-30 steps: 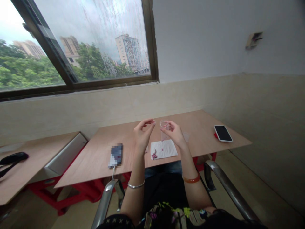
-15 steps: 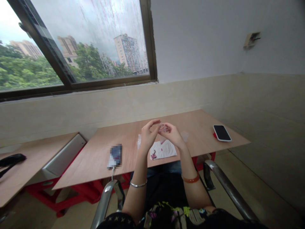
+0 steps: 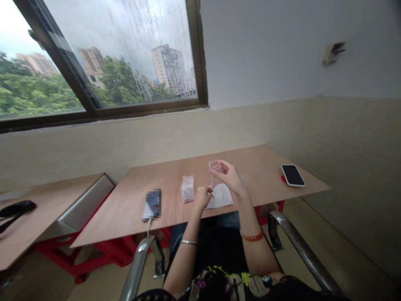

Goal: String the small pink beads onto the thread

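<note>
- Head view: the right hand (image 3: 230,177) grasps a clear bag (image 3: 214,179) near its pink-lined mouth, thumb and fingers on its edge. The bag hangs upright above the desk (image 3: 166,175); this grip probably keeps its mouth spread and facing up.
- Head view: the left hand (image 3: 204,197) is lower, fingers bent down at the near left part of a white sheet (image 3: 223,196). Whether its fingertips pinch anything is too small to tell.
- The white sheet lies flat below the bag, perhaps as a pale ground on which small items show up; the left hand covers part of it.
- A stack of clear bags (image 3: 188,189) lies just left of the left hand, likely put there for easy reach.
- Another clear piece (image 3: 244,180) lies beyond the right wrist, partly hidden.
- A white-framed tablet-like device (image 3: 293,175) leans on a red object (image 3: 283,178) at the right, and a blurred-out item (image 3: 152,204) with a white cable (image 3: 149,228) lies at the left, both well apart from the hands, which seems to leave the middle free.
</note>
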The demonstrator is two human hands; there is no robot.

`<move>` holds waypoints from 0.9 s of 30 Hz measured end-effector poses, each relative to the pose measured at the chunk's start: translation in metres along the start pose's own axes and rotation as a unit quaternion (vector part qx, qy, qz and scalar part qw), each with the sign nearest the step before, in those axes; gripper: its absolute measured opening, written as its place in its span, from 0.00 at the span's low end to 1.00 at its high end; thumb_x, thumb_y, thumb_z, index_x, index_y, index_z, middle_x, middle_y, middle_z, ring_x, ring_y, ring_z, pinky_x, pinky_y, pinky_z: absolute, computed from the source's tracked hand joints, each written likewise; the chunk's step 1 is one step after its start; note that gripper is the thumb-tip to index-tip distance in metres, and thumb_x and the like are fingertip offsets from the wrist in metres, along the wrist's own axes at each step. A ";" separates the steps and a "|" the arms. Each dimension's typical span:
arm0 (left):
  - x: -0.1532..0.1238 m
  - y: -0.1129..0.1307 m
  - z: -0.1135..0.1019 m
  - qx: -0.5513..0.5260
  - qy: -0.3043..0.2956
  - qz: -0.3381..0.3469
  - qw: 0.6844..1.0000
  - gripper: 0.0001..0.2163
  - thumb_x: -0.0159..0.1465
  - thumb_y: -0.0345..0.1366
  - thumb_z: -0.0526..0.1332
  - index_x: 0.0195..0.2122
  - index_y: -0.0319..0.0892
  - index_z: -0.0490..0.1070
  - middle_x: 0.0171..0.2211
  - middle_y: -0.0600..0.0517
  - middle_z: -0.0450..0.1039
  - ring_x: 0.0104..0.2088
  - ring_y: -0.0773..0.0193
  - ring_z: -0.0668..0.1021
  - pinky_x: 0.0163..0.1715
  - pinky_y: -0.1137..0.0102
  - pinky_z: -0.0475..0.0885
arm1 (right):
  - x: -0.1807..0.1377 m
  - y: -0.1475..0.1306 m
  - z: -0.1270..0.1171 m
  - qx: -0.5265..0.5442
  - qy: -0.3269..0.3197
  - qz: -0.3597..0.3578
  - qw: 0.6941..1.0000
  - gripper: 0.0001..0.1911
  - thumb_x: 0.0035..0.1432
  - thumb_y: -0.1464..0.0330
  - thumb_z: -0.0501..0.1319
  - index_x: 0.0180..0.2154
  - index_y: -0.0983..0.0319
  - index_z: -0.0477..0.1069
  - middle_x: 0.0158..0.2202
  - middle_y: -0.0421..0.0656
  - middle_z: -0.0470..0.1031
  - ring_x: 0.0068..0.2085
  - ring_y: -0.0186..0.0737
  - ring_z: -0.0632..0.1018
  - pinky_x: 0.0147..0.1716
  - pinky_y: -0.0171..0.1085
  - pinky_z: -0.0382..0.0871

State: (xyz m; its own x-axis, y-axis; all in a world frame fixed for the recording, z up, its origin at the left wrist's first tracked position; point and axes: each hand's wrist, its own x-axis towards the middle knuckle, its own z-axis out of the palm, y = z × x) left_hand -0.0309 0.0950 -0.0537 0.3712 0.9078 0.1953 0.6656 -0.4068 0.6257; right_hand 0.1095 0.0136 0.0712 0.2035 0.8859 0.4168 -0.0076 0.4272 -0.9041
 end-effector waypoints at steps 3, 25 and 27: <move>-0.005 -0.011 0.016 0.033 -0.029 0.000 0.999 0.09 0.53 0.27 0.62 0.35 0.38 0.78 0.35 0.44 0.79 0.38 0.56 0.79 0.42 0.65 0.72 | 0.000 0.000 -0.003 0.006 0.009 0.001 1.000 0.24 0.46 0.64 0.69 0.45 0.65 0.71 0.39 0.47 0.78 0.39 0.41 0.78 0.40 0.38 0.72; -0.001 -0.001 0.009 -0.090 0.111 0.032 0.989 0.13 0.54 0.22 0.59 0.38 0.37 0.76 0.35 0.46 0.79 0.37 0.59 0.79 0.43 0.64 0.74 | -0.001 0.001 -0.003 0.001 0.015 -0.006 1.000 0.23 0.46 0.63 0.69 0.44 0.65 0.71 0.39 0.46 0.78 0.39 0.41 0.78 0.41 0.39 0.73; 0.004 0.014 -0.020 -0.122 0.160 0.031 0.979 0.12 0.57 0.26 0.58 0.42 0.36 0.74 0.38 0.45 0.78 0.39 0.60 0.79 0.42 0.65 0.74 | -0.002 0.000 -0.003 -0.003 0.010 0.001 1.000 0.23 0.47 0.63 0.69 0.45 0.64 0.71 0.38 0.46 0.78 0.39 0.41 0.78 0.38 0.39 0.74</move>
State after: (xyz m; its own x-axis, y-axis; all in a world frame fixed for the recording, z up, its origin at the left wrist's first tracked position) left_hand -0.0335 0.0947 -0.0291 0.1576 0.8834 0.4414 0.4593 -0.4612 0.7591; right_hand 0.1122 0.0110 0.0699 0.2231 0.8833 0.4124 -0.0032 0.4237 -0.9058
